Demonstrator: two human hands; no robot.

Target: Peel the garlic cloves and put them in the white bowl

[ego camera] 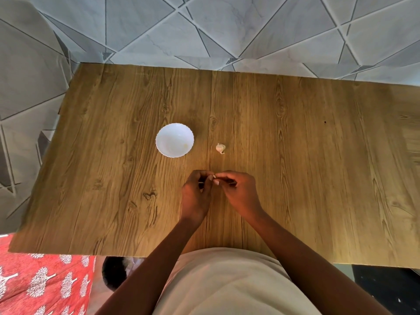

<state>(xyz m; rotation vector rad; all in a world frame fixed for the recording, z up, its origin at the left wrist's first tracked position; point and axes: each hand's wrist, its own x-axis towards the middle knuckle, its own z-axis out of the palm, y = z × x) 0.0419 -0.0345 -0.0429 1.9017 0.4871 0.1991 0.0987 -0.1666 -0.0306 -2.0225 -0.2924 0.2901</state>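
Nearest the body, over the counter, a small garlic clove is pinched between the curled fingers of the left hand and the right hand; peeling seems under way. Farther off, a garlic piece lies beside the white bowl, where a peeled clove appears to sit. Next, the skin must be stripped and the clove dropped into that bowl.

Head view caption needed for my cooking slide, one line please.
Both hands, left and right, pinch a garlic clove above the wooden table, near white bowl.
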